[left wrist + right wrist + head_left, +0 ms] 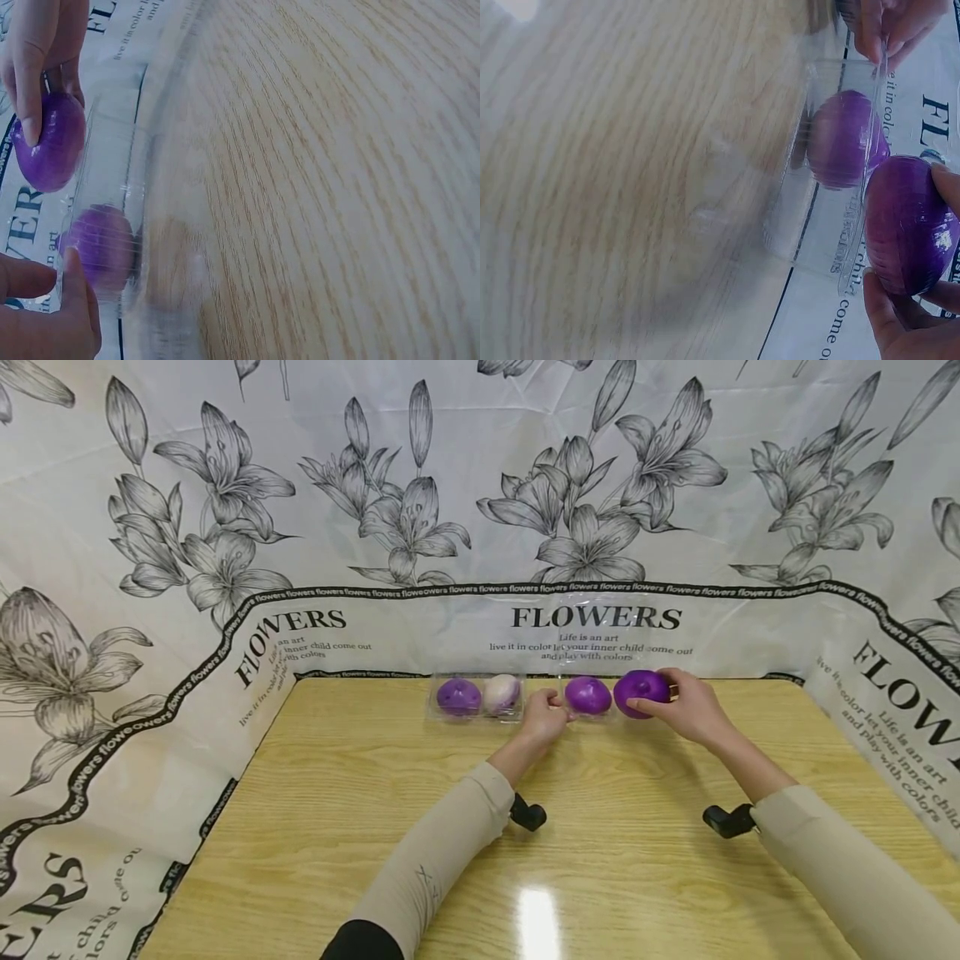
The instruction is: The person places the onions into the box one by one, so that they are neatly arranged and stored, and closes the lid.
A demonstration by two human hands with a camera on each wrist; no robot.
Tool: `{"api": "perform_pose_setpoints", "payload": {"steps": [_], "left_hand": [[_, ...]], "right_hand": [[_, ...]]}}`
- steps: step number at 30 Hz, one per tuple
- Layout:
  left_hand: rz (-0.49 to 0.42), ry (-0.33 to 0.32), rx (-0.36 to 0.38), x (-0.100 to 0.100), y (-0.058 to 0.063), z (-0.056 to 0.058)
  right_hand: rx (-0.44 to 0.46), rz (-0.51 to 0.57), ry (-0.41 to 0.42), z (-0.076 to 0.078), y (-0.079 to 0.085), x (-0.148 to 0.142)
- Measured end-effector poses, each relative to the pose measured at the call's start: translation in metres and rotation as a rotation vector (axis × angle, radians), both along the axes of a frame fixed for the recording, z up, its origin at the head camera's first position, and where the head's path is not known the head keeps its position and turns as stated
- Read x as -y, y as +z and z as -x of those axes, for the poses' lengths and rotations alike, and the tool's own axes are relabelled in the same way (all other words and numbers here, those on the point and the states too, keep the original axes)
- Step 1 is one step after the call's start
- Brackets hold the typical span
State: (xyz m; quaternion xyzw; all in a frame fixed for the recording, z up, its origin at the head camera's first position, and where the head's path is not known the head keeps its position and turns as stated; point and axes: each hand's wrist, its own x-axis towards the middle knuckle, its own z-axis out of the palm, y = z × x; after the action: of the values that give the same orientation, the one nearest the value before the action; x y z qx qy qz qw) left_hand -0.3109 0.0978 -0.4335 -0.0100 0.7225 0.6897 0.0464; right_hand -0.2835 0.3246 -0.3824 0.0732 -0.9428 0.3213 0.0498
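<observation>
In the head view my right hand [690, 703] grips a glossy purple onion [640, 693] between thumb and fingers at the right end of a clear plastic box [780, 225]. Another purple onion [588, 696] sits inside that box. My left hand [544, 717] pinches the box's rim at its left end, fingertips close to the onion inside. In the right wrist view the held onion [907, 225] is tilted and overlaps the box's rim. The left wrist view shows the held onion [51, 142] above the level of the one inside [103, 247].
To the left stands a second clear plastic box [432, 710] with a purple onion [459, 697] and a cream-and-purple one [501, 692]. Flower-printed cloth [420, 635] rises behind the wooden table [600, 868]. Black camera mounts [528, 814] stick out at both wrists.
</observation>
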Motion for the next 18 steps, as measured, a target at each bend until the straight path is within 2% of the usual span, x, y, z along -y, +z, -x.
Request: {"api": "perform_pose_setpoints", "payload": {"steps": [12,18], "left_hand": [[-0.041,0.005,0.006,-0.002,0.001,-0.002],[-0.038,0.003,0.011,-0.001,0.0,-0.001]], "right_hand": [[-0.024,-0.027,0.011,0.02,-0.007,-0.003],[-0.063,-0.082,0.016,0.029,-0.013,0.002]]}}
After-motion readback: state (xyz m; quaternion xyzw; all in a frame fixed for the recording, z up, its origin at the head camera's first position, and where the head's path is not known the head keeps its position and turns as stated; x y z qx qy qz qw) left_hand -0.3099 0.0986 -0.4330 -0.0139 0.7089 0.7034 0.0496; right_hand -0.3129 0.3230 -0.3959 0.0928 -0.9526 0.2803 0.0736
